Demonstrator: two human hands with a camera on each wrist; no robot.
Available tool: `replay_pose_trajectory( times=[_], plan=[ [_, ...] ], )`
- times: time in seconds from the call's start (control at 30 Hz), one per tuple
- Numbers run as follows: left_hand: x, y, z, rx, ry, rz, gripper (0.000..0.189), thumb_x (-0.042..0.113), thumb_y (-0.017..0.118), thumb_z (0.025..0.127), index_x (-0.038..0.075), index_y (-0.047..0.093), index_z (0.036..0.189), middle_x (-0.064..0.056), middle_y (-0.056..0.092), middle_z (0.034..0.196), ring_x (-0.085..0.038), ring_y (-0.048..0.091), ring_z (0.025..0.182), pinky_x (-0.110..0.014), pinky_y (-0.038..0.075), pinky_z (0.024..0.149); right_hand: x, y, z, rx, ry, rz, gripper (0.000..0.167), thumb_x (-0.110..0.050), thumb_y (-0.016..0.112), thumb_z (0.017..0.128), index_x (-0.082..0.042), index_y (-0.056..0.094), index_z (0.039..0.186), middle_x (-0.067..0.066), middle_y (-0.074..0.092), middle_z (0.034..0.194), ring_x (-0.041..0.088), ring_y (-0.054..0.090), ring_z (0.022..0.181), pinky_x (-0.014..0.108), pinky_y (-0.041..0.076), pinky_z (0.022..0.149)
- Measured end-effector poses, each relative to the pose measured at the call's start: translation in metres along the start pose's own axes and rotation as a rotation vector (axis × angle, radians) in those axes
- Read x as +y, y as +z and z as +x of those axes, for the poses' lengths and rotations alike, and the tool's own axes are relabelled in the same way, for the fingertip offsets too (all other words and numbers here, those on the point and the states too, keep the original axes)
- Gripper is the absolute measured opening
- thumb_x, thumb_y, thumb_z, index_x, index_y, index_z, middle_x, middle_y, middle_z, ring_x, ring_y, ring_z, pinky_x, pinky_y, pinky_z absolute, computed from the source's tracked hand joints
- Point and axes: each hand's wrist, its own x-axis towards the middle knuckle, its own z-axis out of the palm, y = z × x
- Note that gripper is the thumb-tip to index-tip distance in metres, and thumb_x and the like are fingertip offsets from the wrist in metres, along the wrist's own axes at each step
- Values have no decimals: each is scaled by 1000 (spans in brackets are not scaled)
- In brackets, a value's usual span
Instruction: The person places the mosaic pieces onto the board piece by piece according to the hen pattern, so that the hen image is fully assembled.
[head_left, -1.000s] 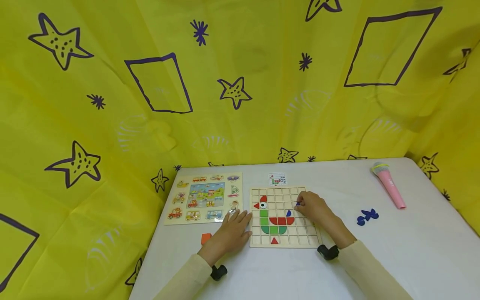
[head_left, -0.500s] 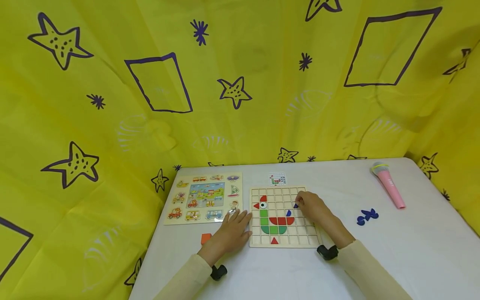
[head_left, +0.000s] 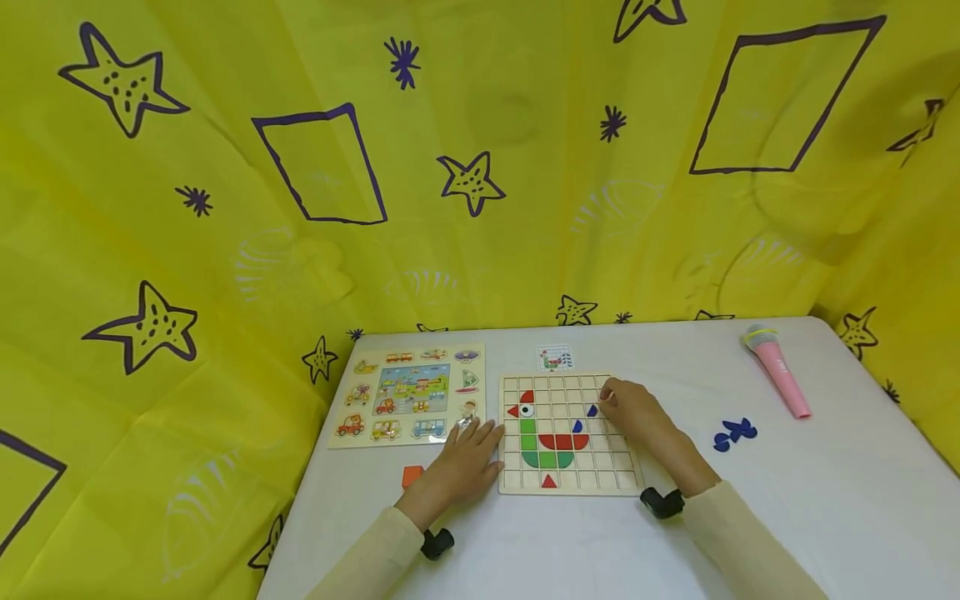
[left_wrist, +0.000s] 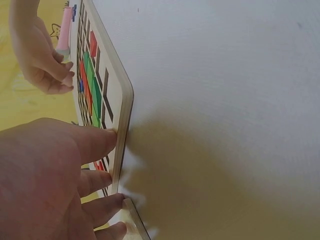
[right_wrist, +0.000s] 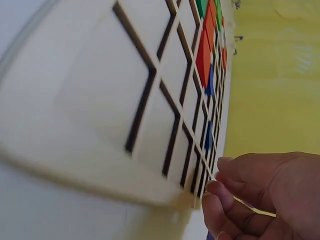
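My left hand point(head_left: 467, 465) lies flat with straight fingers at the left edge of the wooden grid board point(head_left: 622, 481); in the left wrist view its fingertips touch the board's side. My right hand point(head_left: 633, 410) hovers over the board's upper right, its fingers loosely bent with nothing seen between them. Just left of these fingertips, a blue quarter-round piece point(head_left: 592, 411) sits in a square. Another blue piece point(head_left: 577, 427) is lower left of it, above a row of red pieces point(head_left: 564, 442). Green pieces point(head_left: 528, 442), a white eye piece point(head_left: 527, 411) and a red triangle point(head_left: 549, 482) fill other squares.
Several blue pieces point(head_left: 737, 432) lie in a pile right of the board, near a pink toy microphone point(head_left: 783, 375). A picture card point(head_left: 555, 358) lies behind the board. At left are a vehicle puzzle board point(head_left: 345, 442) and an orange block point(head_left: 412, 477).
My right hand has let go of the blue piece, leaving it in its square, and drawn slightly right and up. My left hand has stayed at the board's edge.
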Motion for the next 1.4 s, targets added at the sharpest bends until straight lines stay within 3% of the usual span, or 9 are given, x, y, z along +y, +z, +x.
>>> replay_pose_trajectory(
  times=[0.23,0.43,0.77,0.97,1.13,1.23,1.4],
  plan=[
    [0,-1,0,-2,-1,-9,62,36,55,109,14,39,164,-10,38,170,-36,26,160,-60,16,131,28,-29,-11,21,30,-27,25,-14,62,103,6,64,118,25,68,105,37,64,92,53,56,81],
    [0,-1,0,-6,-5,-2,61,37,54,110,14,38,164,-10,37,170,-36,26,161,-60,15,131,65,-53,-25,69,14,-79,34,-14,66,100,12,59,121,35,63,108,48,63,97,62,53,81],
    [0,-1,1,-12,-13,-5,61,36,54,110,14,38,164,-10,37,170,-36,26,161,-59,15,131,114,-83,-47,-36,159,-165,52,-23,72,96,17,53,122,44,50,113,56,56,98,70,51,79],
    [1,0,0,-5,-8,-12,61,36,55,109,14,39,164,-10,37,170,-36,26,161,-60,15,131,130,-89,-50,-87,204,-159,46,-21,71,98,15,55,121,39,54,109,52,57,98,72,51,81],
    [1,0,0,-4,-6,-19,62,37,56,109,14,39,164,-10,38,170,-36,26,160,-61,15,131,136,-86,-49,-53,150,-146,27,-14,65,99,10,60,112,29,65,100,47,60,95,76,47,81],
    [1,0,0,-6,-7,-16,62,37,55,109,14,39,164,-10,38,170,-36,26,161,-60,15,131,136,-82,-50,-5,117,-144,20,-11,64,99,8,62,107,22,67,92,42,60,90,74,45,80],
    [2,0,0,-5,-6,-17,62,37,56,109,14,39,164,-10,38,170,-36,27,160,-61,16,131,132,-73,-50,56,90,-95,24,-17,65,102,6,62,105,16,66,87,32,59,82,50,49,72]
  ],
)
